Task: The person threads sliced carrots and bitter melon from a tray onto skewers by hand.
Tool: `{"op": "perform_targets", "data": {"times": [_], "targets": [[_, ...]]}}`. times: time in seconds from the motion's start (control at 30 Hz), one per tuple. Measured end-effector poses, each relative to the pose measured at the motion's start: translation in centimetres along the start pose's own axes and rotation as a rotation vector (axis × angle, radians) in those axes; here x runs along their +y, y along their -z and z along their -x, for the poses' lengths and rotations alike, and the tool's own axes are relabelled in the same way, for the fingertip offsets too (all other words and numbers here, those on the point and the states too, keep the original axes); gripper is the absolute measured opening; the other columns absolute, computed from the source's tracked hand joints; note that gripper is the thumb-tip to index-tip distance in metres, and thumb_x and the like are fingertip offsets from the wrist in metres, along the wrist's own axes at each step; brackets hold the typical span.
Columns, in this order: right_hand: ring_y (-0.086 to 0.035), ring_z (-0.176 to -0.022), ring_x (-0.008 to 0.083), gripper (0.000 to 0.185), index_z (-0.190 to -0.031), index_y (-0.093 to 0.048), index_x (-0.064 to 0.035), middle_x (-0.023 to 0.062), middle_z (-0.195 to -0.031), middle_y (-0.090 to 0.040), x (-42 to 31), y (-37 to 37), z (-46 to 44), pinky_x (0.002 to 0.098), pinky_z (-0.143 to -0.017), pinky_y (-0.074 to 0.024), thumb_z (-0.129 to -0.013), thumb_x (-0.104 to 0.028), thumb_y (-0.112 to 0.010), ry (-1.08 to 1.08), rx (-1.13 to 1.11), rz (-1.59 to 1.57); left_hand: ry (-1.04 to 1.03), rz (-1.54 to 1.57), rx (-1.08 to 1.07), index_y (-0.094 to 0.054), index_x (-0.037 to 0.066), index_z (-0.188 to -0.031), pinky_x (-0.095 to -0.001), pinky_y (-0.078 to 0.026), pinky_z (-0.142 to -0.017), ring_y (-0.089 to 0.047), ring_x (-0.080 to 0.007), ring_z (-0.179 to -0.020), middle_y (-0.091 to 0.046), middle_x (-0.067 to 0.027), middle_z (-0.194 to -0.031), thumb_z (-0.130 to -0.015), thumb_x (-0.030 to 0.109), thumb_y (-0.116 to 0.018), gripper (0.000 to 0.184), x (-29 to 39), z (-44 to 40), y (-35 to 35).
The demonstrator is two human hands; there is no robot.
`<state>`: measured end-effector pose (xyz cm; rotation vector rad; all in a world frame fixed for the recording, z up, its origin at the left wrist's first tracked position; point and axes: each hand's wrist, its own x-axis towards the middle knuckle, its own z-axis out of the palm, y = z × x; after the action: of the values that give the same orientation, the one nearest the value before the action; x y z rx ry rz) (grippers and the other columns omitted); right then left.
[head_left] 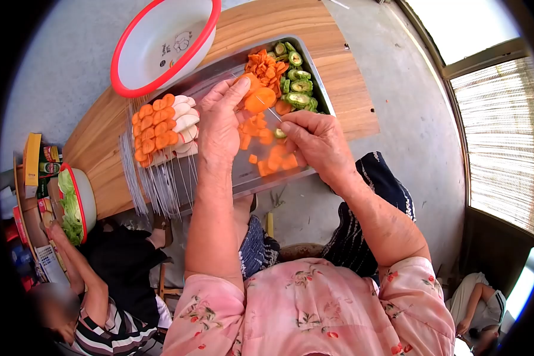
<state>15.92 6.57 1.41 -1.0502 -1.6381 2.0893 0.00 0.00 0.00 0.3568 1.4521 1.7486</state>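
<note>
Over a metal tray (243, 188), my left hand (221, 118) is closed on orange carrot slices (259, 99). A thin skewer (272, 111) runs from the front slice to my right hand (319, 141), whose thumb and fingers pinch it. Whether its tip passes fully through the slice cannot be made out. Below my hands lie loose carrot pieces (277, 160). Beyond them are a heap of small carrot slices (269, 66) and green bitter melon slices (299, 86). To the left, filled skewers carry carrot slices (154, 127) and white slices (186, 121), side by side.
A white basin with a red rim (166, 44) stands behind the tray on the wooden table (285, 24). Bare skewer ends (166, 187) stick out over the table's near edge. At left, another person (95, 296) sits by a bowl of leafy greens (71, 207).
</note>
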Motion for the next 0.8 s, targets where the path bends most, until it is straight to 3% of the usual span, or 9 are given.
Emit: {"op": "perform_targets", "data": {"times": [0.07,0.17,0.53,0.73,0.8], "targets": [[-0.046,-0.044,0.0052,0.015,-0.090,-0.065,0.0006,0.0003,-0.055,-0.054,0.1,-0.3,0.0,0.0208,-0.039,-0.0363,-0.087,-0.011,-0.056,0.043,0.013,0.024,-0.002,0.160,-0.033,-0.055,0.000,-0.103,-0.0342,-0.053,-0.074,-0.063,-0.0227,-0.081,-0.063,-0.0139,-0.093,-0.088,0.019,-0.058,0.024,-0.2,-0.1,-0.6],[-0.045,-0.043,0.0049,0.016,-0.090,-0.065,0.0010,0.0002,-0.055,-0.054,0.7,-0.6,-0.1,0.0214,-0.039,-0.0358,-0.087,-0.011,-0.056,0.117,0.027,0.014,0.052,0.160,-0.051,-0.054,-0.001,-0.103,-0.0346,-0.054,-0.073,-0.063,-0.0231,-0.080,-0.062,-0.0149,-0.093,-0.089,0.018,-0.057,0.024,-0.2,0.3,-0.9],[-0.047,-0.043,0.0064,0.016,-0.086,-0.066,0.0007,0.0023,-0.054,-0.056,0.0,0.0,-0.5,0.0223,-0.041,-0.0386,-0.086,-0.012,-0.057,0.043,0.043,0.004,0.063,0.138,-0.226,-0.054,-0.002,-0.107,-0.0331,-0.051,-0.079,-0.063,-0.0222,-0.088,-0.063,-0.0158,-0.099,-0.087,0.016,-0.060,0.028,-1.0,0.4,-1.5],[-0.046,-0.042,0.0057,0.017,-0.083,-0.064,0.0023,0.0024,-0.058,-0.056,-0.4,0.8,-1.1,0.0194,-0.040,-0.0382,-0.088,-0.012,-0.056,0.062,0.055,-0.094,0.026,0.210,-0.266,-0.053,-0.003,-0.110,-0.0307,-0.051,-0.078,-0.063,-0.0200,-0.086,-0.064,-0.0150,-0.096,-0.088,0.026,-0.060,0.038,-0.4,-0.2,-1.3],[-0.045,-0.041,0.0057,0.018,-0.084,-0.063,0.0029,0.0023,-0.059,-0.056,-1.2,1.5,-1.0,0.0194,-0.039,-0.0368,-0.088,-0.012,-0.055,0.077,0.140,-0.145,-0.005,-0.052,-0.139,-0.054,-0.003,-0.110,-0.0300,-0.052,-0.076,-0.063,-0.0200,-0.084,-0.064,-0.0146,-0.096,-0.088,0.029,-0.059,0.039,-1.2,-1.2,0.0]]}}
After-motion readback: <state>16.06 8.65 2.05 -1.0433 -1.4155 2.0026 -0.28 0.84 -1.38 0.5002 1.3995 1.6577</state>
